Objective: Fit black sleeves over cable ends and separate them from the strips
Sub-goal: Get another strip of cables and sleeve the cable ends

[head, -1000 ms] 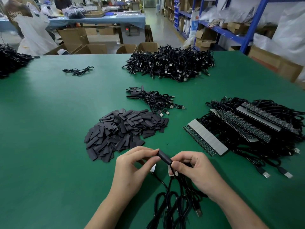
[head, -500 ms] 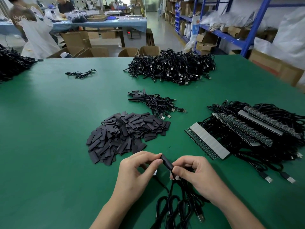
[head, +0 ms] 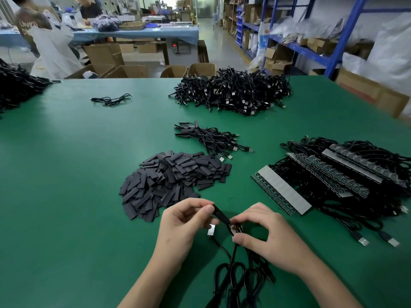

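Head view looks down on a green bench [head: 66, 196], where two bare hands meet at 6 o'clock. Left grip [head: 184, 223] pinches the upper end of a black sleeve [head: 220, 215] between thumb and forefinger, its other fingers curled beneath. Right grip [head: 266, 236] is closed, thumb and forefinger pinching the cable [head: 234, 252] right at the sleeve's lower end. The sleeve slants between the two grips, raised off the bench. A small pale tab [head: 211, 228] shows just under the left fingers; whether they hold it cannot be told. Looped black cables [head: 240, 276] trail from the hands toward the 6 o'clock edge. Just beyond the hands, at 11 o'clock from them, lies a loose pile of flat black sleeves [head: 173, 178]. At 12 o'clock from that pile is a small bundle of cables with sleeves fitted [head: 211, 141], USB plugs pointing toward 4 o'clock. At 3 o'clock lie several circuit board strips [head: 282, 194] with grey backing, stacked over a tangle of black cables still attached. A large heap of USB cables [head: 233, 94] sits at 12 o'clock near the far edge, a single loose cable [head: 111, 100] at 11 o'clock, and another black heap [head: 17, 85] at 10 o'clock, cut by the frame. Past the bench stand cardboard boxes [head: 124, 71] and blue shelving [head: 347, 30].
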Action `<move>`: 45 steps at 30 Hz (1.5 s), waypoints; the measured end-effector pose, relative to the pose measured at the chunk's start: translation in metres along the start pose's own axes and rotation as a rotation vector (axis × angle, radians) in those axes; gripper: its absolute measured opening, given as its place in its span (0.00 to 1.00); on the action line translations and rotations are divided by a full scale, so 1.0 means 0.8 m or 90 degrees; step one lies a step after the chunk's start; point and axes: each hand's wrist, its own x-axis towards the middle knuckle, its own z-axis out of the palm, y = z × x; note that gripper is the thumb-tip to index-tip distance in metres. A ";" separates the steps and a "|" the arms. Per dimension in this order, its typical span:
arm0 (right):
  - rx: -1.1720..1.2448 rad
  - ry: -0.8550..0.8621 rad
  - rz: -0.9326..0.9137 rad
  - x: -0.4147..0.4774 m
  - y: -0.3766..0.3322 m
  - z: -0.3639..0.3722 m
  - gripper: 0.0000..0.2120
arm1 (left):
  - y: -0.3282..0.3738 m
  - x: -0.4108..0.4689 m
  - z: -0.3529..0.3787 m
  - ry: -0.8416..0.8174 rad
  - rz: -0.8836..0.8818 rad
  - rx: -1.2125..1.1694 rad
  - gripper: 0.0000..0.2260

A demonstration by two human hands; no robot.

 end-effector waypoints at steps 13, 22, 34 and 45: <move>0.015 0.069 0.055 0.002 -0.015 -0.011 0.15 | 0.002 0.004 -0.008 0.027 0.029 0.074 0.08; -0.251 0.095 -0.008 0.111 -0.057 -0.050 0.14 | -0.016 0.007 -0.021 -0.043 0.126 0.660 0.15; -0.273 0.141 -0.047 0.173 -0.092 -0.048 0.14 | -0.010 0.001 -0.014 -0.126 0.126 0.689 0.12; 0.206 0.005 0.075 0.025 -0.049 0.038 0.09 | -0.004 -0.004 0.002 0.017 0.212 0.243 0.10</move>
